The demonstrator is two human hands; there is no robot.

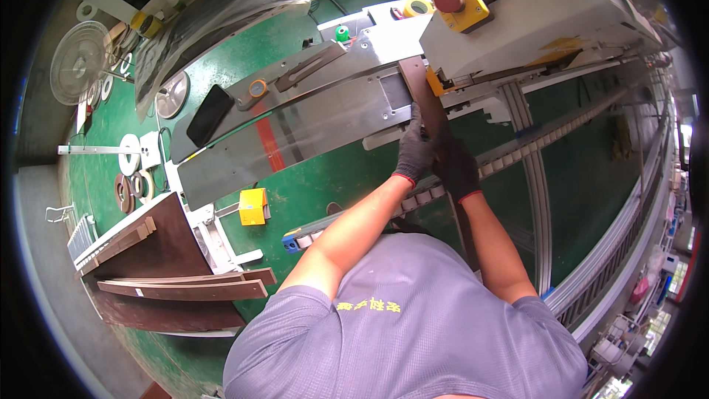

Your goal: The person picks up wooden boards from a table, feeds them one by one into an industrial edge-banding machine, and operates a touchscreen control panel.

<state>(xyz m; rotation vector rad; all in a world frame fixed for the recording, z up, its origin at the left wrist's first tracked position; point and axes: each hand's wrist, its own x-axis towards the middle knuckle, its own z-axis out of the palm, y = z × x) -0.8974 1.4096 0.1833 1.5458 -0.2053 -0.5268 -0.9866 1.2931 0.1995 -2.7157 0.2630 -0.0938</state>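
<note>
A long brown strip (422,87) runs from the edge of the machine, under my hands and down toward my body. My left hand (416,151), in a dark glove, grips the strip's left edge, with a finger laid along it. On the strip's right side, close against the left, my right hand (456,168) is closed in a dark glove too; its fingers are mostly hidden. The strip's far end lies beside a rectangular cutout in the grey metal worktop (325,129), next to an orange machine part (434,83).
A yellow box with a red emergency-stop button (450,0) sits on the machine at upper right. A black phone (210,114) and a tape roll (257,89) rest on the worktop. A roller rail (546,140) crosses below my hands. More brown strips (185,288) lie at left.
</note>
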